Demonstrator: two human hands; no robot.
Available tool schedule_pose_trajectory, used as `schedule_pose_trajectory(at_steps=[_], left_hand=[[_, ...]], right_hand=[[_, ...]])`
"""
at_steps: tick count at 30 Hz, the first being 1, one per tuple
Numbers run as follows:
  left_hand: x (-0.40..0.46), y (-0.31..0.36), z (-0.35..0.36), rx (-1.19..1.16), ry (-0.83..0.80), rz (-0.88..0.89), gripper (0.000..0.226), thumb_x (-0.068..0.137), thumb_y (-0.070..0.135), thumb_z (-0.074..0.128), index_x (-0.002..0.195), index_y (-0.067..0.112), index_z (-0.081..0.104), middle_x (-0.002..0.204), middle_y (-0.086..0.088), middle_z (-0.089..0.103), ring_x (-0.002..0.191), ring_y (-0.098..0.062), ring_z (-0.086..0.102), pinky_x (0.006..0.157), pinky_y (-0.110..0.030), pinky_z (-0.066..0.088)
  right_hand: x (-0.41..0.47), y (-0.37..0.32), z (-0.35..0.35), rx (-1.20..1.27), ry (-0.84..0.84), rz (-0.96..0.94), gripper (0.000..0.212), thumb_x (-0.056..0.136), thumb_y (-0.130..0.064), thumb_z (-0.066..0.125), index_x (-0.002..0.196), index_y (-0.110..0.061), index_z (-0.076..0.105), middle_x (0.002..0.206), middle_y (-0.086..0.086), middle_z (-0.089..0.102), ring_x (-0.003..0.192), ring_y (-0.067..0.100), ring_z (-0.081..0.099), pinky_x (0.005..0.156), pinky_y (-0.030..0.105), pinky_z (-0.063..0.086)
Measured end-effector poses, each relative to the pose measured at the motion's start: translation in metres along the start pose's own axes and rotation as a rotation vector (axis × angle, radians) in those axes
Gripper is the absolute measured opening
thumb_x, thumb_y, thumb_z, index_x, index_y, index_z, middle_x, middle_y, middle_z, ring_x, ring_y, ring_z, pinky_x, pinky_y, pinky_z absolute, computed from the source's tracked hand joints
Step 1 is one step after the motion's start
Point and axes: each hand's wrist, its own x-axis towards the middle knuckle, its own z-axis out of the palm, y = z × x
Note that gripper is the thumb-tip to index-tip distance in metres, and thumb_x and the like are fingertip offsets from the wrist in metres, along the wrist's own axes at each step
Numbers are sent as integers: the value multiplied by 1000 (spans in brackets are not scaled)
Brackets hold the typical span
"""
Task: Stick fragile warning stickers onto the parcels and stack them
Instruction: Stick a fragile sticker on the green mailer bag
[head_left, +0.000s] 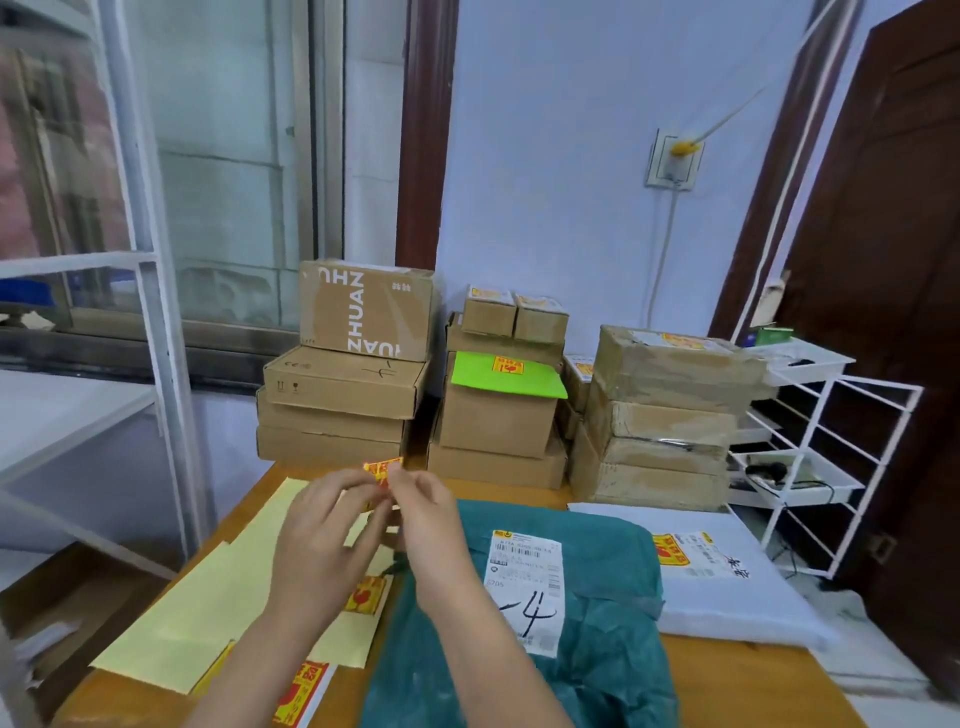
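Above the wooden table (727, 675), my left hand (324, 540) and my right hand (428, 519) both pinch one red and yellow fragile sticker (382, 470) between their fingertips. A teal bag parcel (597, 623) with a white shipping label marked "14" lies under my right forearm. To its right lies a white bag parcel (737, 597) with a fragile sticker on it. Pale yellow backing sheets (208, 613) with more stickers (366, 597) lie at the left.
Stacks of cardboard boxes (348, 384) stand along the table's far edge, several bearing fragile stickers; one box carries a green sheet (498, 376). A white wire rack (810, 467) stands at the right beside a dark door. A white shelf frame stands at the left.
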Motion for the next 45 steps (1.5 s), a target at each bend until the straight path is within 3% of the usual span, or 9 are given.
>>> schedule_pose_trajectory(at_steps=[7,13,17,21,26,29,32,35,45], left_hand=[[12,41,26,-111,-16,144,35,93,49,49,95,17,64,108,-5,60,101,-18,53,88,-29,40],[24,79,34,-464,-100,-379,30,87,57,50,93,29,58,102,20,56,99,6,51,84,-9,36],[36,95,50,-691,-336,-590,6,91,31,57,91,26,61,94,7,65,88,-2,58,76,-22,44],[40,98,61,-768,-420,-643,11,91,23,61,81,18,65,85,1,66,79,-13,58,70,-27,45],[40,93,67,-833,-491,-712,31,89,14,62,61,28,65,76,4,67,72,-4,58,64,-20,42],[36,89,69,-876,-508,-766,28,90,13,61,64,22,66,76,-1,68,72,-6,60,65,-23,46],[30,85,72,-914,-557,-803,22,92,14,59,71,12,65,87,-20,66,79,-21,60,75,-37,50],[26,80,74,-936,-568,-814,21,93,16,58,77,4,63,90,-27,62,81,-24,58,81,-42,51],[20,77,76,-917,-601,-800,28,90,19,63,68,2,59,70,-11,60,69,-21,55,71,-32,45]], right_hand=[[-15,-21,-66,-39,127,-8,26,94,-12,55,69,-15,60,71,2,58,67,12,53,59,21,45],[-23,-21,-118,-86,231,6,23,90,-16,61,68,-13,65,75,6,56,76,18,50,73,31,40],[-27,-18,-139,-20,271,31,27,93,-11,56,68,-12,66,69,2,63,64,9,57,63,23,47],[-25,-16,-150,17,283,66,18,92,-9,55,81,-9,69,78,2,67,74,10,60,66,22,49],[-19,-11,-157,2,228,99,17,92,-11,54,92,-5,70,79,1,67,71,5,61,61,17,48],[-17,-10,-159,-190,215,52,25,93,-12,51,76,-4,68,71,4,66,61,2,57,59,13,44],[-12,-5,-162,-533,245,-104,33,93,-15,49,78,13,60,92,27,60,75,20,52,68,28,38],[-8,-2,-166,-648,224,-191,31,92,-13,51,71,8,61,91,22,60,75,13,51,70,26,37],[-5,21,-164,-703,165,-212,32,89,-19,62,62,-3,54,72,4,48,66,5,43,63,14,34]])
